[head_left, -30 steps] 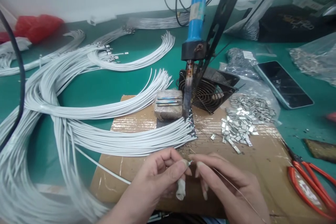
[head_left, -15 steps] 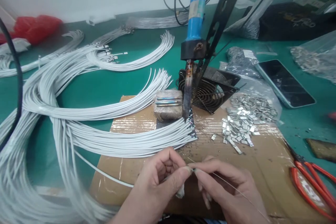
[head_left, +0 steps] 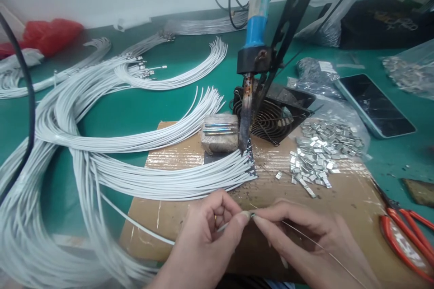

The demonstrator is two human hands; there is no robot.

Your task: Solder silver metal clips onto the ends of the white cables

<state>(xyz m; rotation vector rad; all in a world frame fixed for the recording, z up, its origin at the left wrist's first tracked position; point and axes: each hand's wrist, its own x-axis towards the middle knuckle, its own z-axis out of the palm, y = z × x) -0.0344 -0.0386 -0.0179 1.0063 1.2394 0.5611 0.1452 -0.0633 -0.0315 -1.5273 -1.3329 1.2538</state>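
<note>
Near the front of the cardboard, my left hand is closed in a pinch on a white wire, which runs in from the bundle at left. My right hand is closed too, its thumb and forefinger meeting the left fingertips around a tiny metallic piece, mostly hidden. A thin silvery solder wire passes through the right hand, its tip poking out above the fingers. Beyond the hands, a blue-handled soldering iron stands clamped with its tip pointing down.
Bundles of white wires cover the left side. Beside the iron are a worn block with solder bars and a small fan. At right lie loose metal terminals, a phone and red-handled scissors.
The whole view has shifted slightly, with things sitting a little further right. Both hands keep their pinch, fingertips together; the white piece that hung below the left fingers no longer shows there.
</note>
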